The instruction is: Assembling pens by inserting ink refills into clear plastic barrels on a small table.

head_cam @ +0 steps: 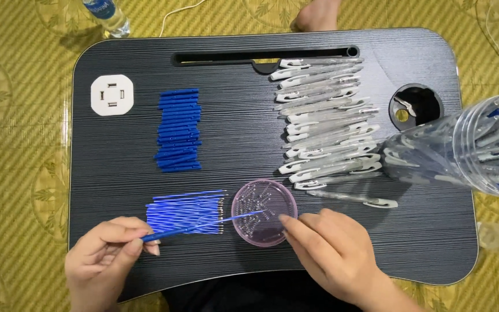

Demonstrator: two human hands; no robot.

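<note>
Refill aimed into dish.
My left hand [108,254] pinches blue refill [203,225], long axis near-horizontal, tip pointing right over purple dish [264,212]; right hand [330,248] loosely curled, fingertips at dish rim.

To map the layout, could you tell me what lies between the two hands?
In the head view, only the purple dish lies between the left hand and right hand.

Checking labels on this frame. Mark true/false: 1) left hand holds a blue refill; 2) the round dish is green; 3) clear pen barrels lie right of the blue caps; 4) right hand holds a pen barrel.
1) True: the left hand pinches a blue refill.
2) False: the round dish is pale purple.
3) True: the clear pen barrels lie right of the blue caps.
4) False: the right hand touches the dish rim.
</note>
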